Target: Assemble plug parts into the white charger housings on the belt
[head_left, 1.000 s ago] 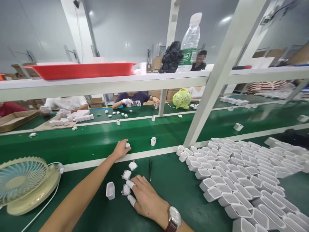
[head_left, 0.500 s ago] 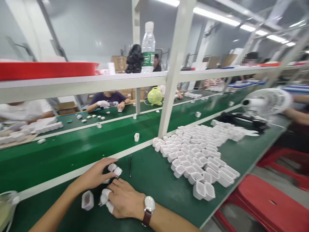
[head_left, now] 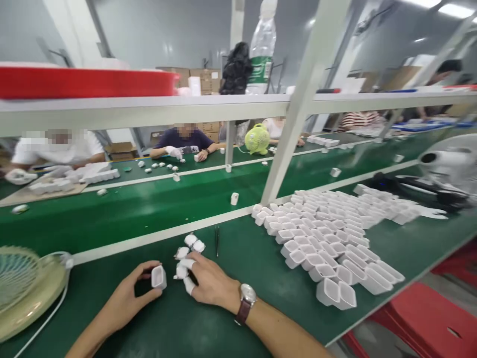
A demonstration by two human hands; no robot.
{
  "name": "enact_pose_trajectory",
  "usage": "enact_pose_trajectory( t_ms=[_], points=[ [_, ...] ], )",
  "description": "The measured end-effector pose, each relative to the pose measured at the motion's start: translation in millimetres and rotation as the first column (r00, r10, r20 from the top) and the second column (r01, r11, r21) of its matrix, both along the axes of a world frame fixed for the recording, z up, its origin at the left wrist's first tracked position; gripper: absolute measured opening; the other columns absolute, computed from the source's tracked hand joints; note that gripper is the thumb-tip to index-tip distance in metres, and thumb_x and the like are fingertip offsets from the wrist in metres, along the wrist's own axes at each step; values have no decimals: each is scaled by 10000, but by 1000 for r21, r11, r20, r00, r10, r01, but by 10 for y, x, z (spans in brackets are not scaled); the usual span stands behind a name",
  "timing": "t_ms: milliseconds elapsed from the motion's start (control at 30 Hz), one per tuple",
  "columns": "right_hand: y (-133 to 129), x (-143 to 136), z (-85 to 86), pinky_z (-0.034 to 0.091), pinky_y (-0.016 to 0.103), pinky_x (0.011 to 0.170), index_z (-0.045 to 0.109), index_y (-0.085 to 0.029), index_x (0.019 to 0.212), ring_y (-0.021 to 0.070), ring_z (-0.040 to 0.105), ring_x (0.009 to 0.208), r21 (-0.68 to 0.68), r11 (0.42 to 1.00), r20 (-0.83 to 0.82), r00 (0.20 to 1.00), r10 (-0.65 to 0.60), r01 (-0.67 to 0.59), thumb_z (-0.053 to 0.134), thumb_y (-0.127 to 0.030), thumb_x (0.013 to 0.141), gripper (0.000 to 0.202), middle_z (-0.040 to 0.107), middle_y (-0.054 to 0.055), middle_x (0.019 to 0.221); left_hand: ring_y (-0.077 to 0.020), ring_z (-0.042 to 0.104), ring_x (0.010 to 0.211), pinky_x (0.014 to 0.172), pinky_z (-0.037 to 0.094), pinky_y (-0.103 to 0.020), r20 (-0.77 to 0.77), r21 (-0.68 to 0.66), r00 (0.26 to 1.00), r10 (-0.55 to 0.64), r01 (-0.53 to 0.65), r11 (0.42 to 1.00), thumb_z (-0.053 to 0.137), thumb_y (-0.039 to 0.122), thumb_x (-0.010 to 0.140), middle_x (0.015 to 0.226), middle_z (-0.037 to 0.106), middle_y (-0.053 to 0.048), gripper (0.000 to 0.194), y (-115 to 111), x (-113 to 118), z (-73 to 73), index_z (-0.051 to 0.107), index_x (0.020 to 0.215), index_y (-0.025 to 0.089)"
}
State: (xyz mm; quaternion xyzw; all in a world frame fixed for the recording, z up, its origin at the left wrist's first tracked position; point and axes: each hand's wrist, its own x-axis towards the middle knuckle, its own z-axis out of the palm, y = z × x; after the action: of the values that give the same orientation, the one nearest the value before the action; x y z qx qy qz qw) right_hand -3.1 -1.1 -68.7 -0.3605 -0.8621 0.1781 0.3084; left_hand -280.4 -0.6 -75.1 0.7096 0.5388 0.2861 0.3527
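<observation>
My left hand [head_left: 130, 295] grips a small white plastic shell [head_left: 158, 277], open side up, just above the green bench mat [head_left: 242, 263]. My right hand [head_left: 208, 283], with white finger cots on two fingertips and a watch on the wrist, pinches a small white part [head_left: 181, 271] right beside the shell. Three more small white parts [head_left: 191, 244] lie just beyond the hands. Black tweezers [head_left: 216, 238] rest to their right.
Several rows of white shells [head_left: 328, 233] cover the bench at right. A cream desk fan [head_left: 26, 288] sits at left, a white fan [head_left: 447, 166] at far right. The green conveyor belt [head_left: 130, 214] carries single shells. Other people work across it. Red stools [head_left: 428, 323] stand below right.
My left hand drew back from the conveyor edge and picked up the white shell that lay on the mat. The right hand stayed by the small parts. The view swung right, then partly back.
</observation>
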Motion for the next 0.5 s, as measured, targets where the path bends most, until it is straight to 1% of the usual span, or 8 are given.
enact_pose_trajectory(
  t_ms=[33,100,167,233,333,500],
  points=[
    [0,-8,16,547,353,1012,583,-200,1216,215,644,1133,-34,999,-97,995,9,-12,554,-110,918,312,615,114,1294,-327,719,1160,1058,571,-525,-9,26,1000,8,-8,1000,730,482,875,1300,732,-94,483,-28,50,-5,648,1299,266],
    [-5,-32,41,549,359,1033,542,-220,1293,196,646,1158,-69,996,-259,965,34,-53,532,-76,912,408,582,113,1324,-307,718,1149,1053,572,-507,-12,101,1000,-1,2,995,688,441,913,1239,746,-83,403,-70,138,-6,649,1271,261],
    [-21,-61,59,532,385,1078,528,-243,1329,200,623,1226,-63,994,-341,938,65,-92,525,-60,913,454,560,112,1340,-289,708,1159,1049,575,-482,-2,186,999,-35,35,982,666,391,936,1255,729,-79,382,-106,201,-3,627,1295,269],
    [-47,-82,76,509,417,1121,515,-258,1374,217,585,1300,-41,993,-338,937,91,-112,518,-64,936,479,551,117,1351,-278,690,1188,1056,570,-466,-1,267,998,-64,62,962,643,352,959,1296,700,-89,384,-143,241,-3,600,1333,274],
    [-92,-90,99,502,447,1141,435,-263,1487,238,561,1344,-7,994,-251,962,107,-112,490,-78,983,540,550,137,1367,-274,656,1233,1077,552,-466,-30,348,997,-75,81,934,614,314,987,1334,666,-108,408,-191,267,-12,562,1390,279],
    [-122,-77,117,573,425,1065,316,-262,1574,255,602,1306,71,992,-144,983,113,-104,474,-98,1017,602,556,163,1399,-280,642,1232,1070,553,-486,-58,371,997,-50,68,926,602,284,995,1327,664,-112,499,-232,263,-17,475,1478,283]
  ],
)
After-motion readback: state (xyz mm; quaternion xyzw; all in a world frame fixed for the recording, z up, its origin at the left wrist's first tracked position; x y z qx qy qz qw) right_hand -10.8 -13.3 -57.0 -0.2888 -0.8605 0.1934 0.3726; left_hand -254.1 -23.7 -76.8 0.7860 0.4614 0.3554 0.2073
